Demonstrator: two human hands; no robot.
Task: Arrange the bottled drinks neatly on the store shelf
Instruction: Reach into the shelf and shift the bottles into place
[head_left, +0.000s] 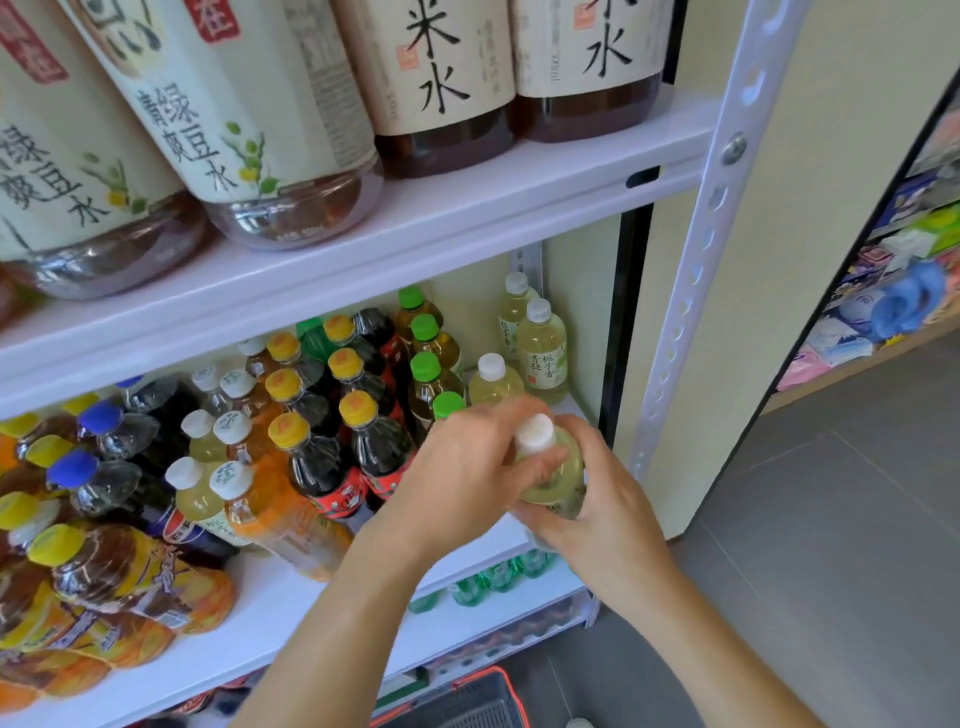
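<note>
Here's a shop aisle: a white metal shelf (322, 597) against a cream wall, with grey floor (831, 519) off to the right. On the top board stand big bottles (249, 104) with cream labels, brown drink showing at their bases (their tops are cut off by the frame). The middle board is crowded. There are dark drinks under yellow caps (358, 408), amber ones under green caps (425, 366), cola bottles with blue caps (101, 418), and orange drinks leaning at the front left. At the far right runs a short row of white-capped bottles (540, 343) filled with pale yellow-green liquid.

Both hands are on one more of that kind. The pale bottle (558, 475) is at the front right corner of the middle board, in line with the white-capped row. The left hand (467, 467) curls its fingers round the neck, just under the white cap (535, 434). The right hand (602, 509) wraps the body from the right side.

The base is hidden behind the right hand, so I can't tell whether the bottle stands on the board or hangs just above it. Its label is mostly covered too.

Lower down, green bottles (498, 577) peek out beneath the board, only slivers showing. A red-rimmed basket (467, 696) sits at the bottom edge, cut off. Far right, a rack of packaged goods (893, 291) is too blurred to read.
</note>
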